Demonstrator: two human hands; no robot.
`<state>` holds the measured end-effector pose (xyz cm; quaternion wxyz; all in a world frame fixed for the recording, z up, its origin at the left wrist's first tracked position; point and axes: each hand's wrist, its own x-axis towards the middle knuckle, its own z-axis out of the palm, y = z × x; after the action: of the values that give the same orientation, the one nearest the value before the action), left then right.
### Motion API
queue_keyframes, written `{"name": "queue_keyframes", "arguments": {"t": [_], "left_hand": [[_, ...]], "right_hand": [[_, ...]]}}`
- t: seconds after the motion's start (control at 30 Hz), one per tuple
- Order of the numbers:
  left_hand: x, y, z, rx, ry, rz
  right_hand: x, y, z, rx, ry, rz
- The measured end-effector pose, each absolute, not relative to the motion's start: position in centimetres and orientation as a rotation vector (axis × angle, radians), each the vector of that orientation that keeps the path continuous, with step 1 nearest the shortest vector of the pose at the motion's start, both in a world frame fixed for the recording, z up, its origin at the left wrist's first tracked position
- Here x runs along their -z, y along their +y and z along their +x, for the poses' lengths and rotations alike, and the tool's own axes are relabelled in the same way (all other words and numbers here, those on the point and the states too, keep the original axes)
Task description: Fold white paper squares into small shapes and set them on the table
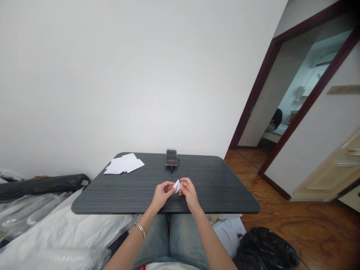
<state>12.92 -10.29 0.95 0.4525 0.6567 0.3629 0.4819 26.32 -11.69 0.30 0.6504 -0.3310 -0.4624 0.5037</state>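
2 hands: we see both of them raised just above the worktop (197, 198), close together near its near edge.

Left hand (162, 195): partly closed, its fingertips pinching the left side of the folded white paper (177, 186).

Right hand (189, 193): curled in the same way, its fingertips pressed against the paper's right side, so we see the paper held between the 2 hands.

Paper position: in the small gap between the hands, above the worktop and not touching it.

Paper direction: small and pointed, its long axis runs roughly away from us with a slight tilt, and its tip points up toward the far edge; the exact fold is too small for us to tell.

Worktop: dark grey, wood-grained, with rounded corners.

Far side: a loose pile of white paper sheets (123, 164) lies at the far left, and a dark phone (171, 157) with a short black cable (171, 169) sits at the far edge.

Left wrist: a silver bracelet (140, 229).

Below: our denim-clad lap (152, 240), with a black plastic bag (264, 249) on the wooden floor (309, 232).
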Motion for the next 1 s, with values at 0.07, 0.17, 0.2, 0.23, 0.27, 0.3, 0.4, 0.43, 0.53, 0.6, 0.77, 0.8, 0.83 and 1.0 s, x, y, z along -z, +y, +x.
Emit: {"name": "queue_keyframes", "arguments": {"t": [0.07,0.17,0.2,0.23,0.27,0.3,0.4,0.43,0.53,0.6,0.77,0.8,0.83,1.0], "left_hand": [[-0.9,-10.2,12.9,-1.188,0.864,1.568],[-0.9,-10.2,12.9,-1.176,0.815,1.479],[-1.0,-10.3,12.8,-1.170,0.804,1.457],[-1.1,-10.3,12.8,-1.166,0.795,1.440],[-1.2,-10.4,12.8,-1.161,0.785,1.426],[-1.4,-10.5,12.7,-1.155,0.774,1.416],[-1.8,-10.8,12.6,-1.119,0.735,1.411],[-1.9,-10.8,12.6,-1.106,0.724,1.419],[-1.9,-10.7,12.6,-1.071,0.698,1.439],[-1.8,-10.6,12.6,-1.064,0.689,1.431],[-1.6,-10.4,12.6,-1.068,0.670,1.415],[-1.6,-10.4,12.6,-1.069,0.674,1.416],[-1.6,-10.5,12.6,-1.074,0.684,1.416],[-1.6,-10.7,12.9,-1.136,0.715,1.430]], "right_hand": [[-0.4,-11.7,26.3,-1.145,-1.053,-0.758],[-0.4,-11.8,26.3,-1.153,-1.067,-0.751],[-0.5,-11.8,26.3,-1.158,-1.077,-0.746],[-0.5,-11.8,26.3,-1.162,-1.090,-0.741],[-0.5,-11.8,26.3,-1.164,-1.103,-0.736],[-0.5,-11.8,26.3,-1.162,-1.115,-0.733],[-0.6,-11.9,26.3,-1.147,-1.136,-0.731],[-0.6,-11.9,26.3,-1.145,-1.141,-0.726],[-0.5,-11.9,26.3,-1.148,-1.154,-0.696],[-0.5,-11.9,26.3,-1.146,-1.160,-0.680],[-0.4,-11.9,26.3,-1.143,-1.182,-0.673],[-0.5,-11.9,26.3,-1.143,-1.183,-0.676],[-0.5,-11.8,26.3,-1.141,-1.182,-0.681],[-0.4,-11.7,26.2,-1.102,-1.172,-0.722]]}}
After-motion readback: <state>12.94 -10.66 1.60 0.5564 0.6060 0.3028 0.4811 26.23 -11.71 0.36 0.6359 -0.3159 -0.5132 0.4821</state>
